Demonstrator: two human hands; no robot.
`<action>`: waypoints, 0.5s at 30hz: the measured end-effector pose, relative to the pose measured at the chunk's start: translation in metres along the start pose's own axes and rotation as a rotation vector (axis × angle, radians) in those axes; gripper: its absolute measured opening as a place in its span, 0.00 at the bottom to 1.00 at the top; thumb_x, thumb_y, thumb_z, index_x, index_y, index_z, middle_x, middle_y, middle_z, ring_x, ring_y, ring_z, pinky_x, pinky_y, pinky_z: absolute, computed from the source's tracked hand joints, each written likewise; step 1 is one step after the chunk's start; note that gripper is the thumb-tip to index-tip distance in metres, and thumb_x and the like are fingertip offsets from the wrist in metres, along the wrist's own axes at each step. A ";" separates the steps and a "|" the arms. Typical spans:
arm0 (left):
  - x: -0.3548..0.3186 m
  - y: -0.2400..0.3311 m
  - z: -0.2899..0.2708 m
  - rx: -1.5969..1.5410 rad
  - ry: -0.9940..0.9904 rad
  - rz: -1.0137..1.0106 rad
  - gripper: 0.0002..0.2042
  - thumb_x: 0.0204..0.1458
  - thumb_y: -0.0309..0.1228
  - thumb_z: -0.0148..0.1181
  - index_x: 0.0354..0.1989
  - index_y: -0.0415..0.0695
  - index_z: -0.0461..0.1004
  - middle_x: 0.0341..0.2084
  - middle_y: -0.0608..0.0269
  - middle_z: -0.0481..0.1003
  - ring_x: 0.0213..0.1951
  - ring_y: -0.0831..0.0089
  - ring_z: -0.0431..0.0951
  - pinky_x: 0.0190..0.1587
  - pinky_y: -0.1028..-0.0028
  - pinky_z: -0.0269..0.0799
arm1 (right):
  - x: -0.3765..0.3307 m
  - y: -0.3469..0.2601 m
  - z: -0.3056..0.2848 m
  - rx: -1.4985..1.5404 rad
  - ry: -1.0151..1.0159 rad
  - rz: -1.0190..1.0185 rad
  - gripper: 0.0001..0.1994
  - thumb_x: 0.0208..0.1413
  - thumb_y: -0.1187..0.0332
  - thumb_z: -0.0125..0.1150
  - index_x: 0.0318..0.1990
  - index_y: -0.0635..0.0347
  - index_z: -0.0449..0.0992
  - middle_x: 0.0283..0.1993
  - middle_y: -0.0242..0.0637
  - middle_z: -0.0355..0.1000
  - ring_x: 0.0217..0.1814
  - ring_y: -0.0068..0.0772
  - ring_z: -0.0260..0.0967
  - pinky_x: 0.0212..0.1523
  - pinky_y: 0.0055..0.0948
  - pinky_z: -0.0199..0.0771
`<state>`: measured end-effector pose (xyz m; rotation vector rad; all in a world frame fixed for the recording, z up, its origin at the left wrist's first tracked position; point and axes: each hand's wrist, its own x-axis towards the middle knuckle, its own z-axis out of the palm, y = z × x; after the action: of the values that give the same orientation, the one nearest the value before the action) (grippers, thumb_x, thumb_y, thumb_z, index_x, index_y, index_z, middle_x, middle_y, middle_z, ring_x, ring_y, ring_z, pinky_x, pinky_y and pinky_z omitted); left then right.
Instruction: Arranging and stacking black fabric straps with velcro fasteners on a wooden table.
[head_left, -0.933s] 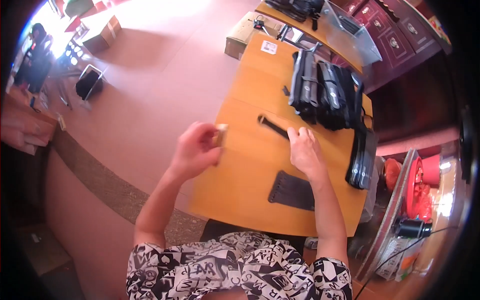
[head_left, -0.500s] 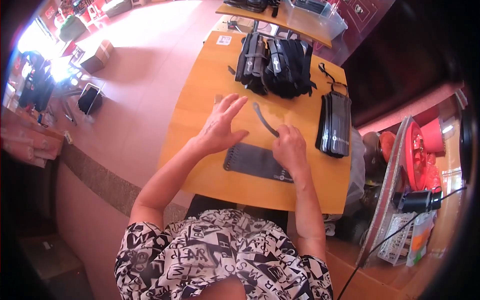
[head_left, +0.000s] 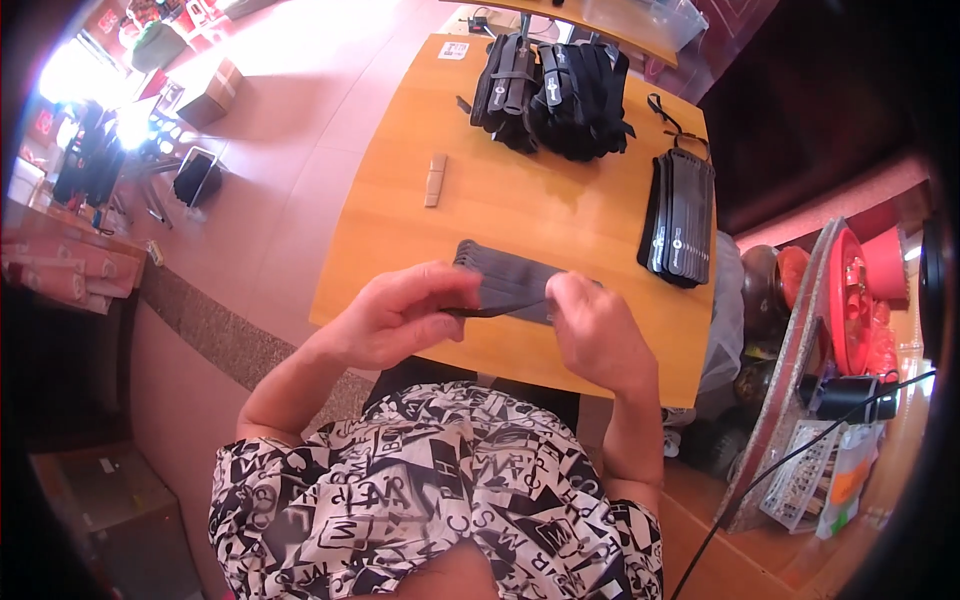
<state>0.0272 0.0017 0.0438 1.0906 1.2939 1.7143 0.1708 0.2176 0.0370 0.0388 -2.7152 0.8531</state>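
Over the near part of the wooden table (head_left: pixel 375 240), my left hand (head_left: pixel 405 312) and my right hand (head_left: pixel 600 328) are both closed on a narrow dark grey strap (head_left: pixel 505 308), which stretches between them. The left fingers pinch one end; the right fist covers the other. Just beneath and behind the strap lies a flat grey fabric piece (head_left: pixel 505 268) with a row of slots along its left end. My hands and the strap hide part of its near side.
Farther back sit two strapped bundles of dark fabric pieces (head_left: pixel 510 90) (head_left: pixel 580 100). A stack of similar grey pieces (head_left: pixel 680 215) lies by the right edge, with a loose black strap (head_left: pixel 672 122) behind it. A small tan piece (head_left: pixel 435 180) rests left of centre. Red basins (head_left: pixel 848 300) stand at right.
My left hand has come down and nearer, closing on the strap's free end. The right hand has moved slightly nearer, and the strap is now drawn between both hands.
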 end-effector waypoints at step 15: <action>-0.043 -0.080 -0.008 0.224 0.374 -0.375 0.06 0.52 0.19 0.57 0.38 0.35 0.77 0.30 0.64 0.74 0.30 0.79 0.74 0.31 0.81 0.68 | -0.093 0.028 0.033 0.641 0.117 0.682 0.04 0.54 0.80 0.54 0.36 0.69 0.73 0.28 0.31 0.70 0.25 0.19 0.67 0.27 0.18 0.67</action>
<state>0.0404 -0.0213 -0.0434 0.6012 1.8295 1.5542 0.2475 0.2162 -0.0313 -0.8033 -2.2253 1.8059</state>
